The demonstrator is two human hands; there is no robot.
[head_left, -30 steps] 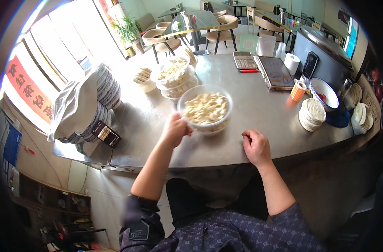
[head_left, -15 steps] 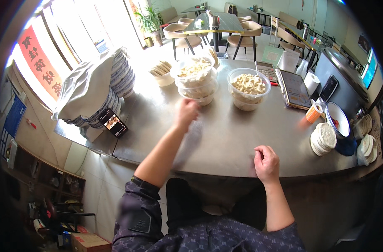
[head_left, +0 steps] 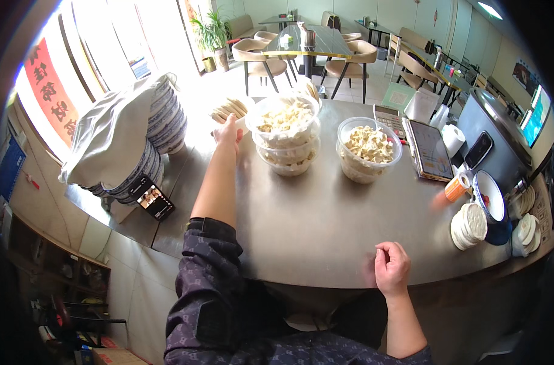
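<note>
My left hand [head_left: 229, 132] is stretched out to the far left of the steel counter, its fingers closed at the near rim of a small pale tub [head_left: 248, 123]. Pale, thin, flat pieces [head_left: 230, 108] stand packed in that tub. My right hand [head_left: 392, 267] rests as a loose fist at the counter's near edge, with nothing showing in it. Right of the tub are stacked clear plastic bowls [head_left: 287, 159] filled with pale folded dough pieces, probably dumplings. Another clear bowl [head_left: 357, 168] of such pieces [head_left: 369, 145] stands farther right.
Cloth-covered stacked bowls [head_left: 158, 125] and a phone [head_left: 151, 198] stand at left. At right are a tablet [head_left: 430, 148], an orange-labelled roll [head_left: 457, 187], a blue-rimmed bowl [head_left: 488, 196] and stacked round white wrappers [head_left: 470, 226]. A dining table [head_left: 328, 42] with chairs is beyond the counter [head_left: 313, 237].
My left hand has moved from in front of the stacked bowls, farther out and leftward to the small tub. My right hand stays closed at the counter edge. The whole view has shifted slightly.
</note>
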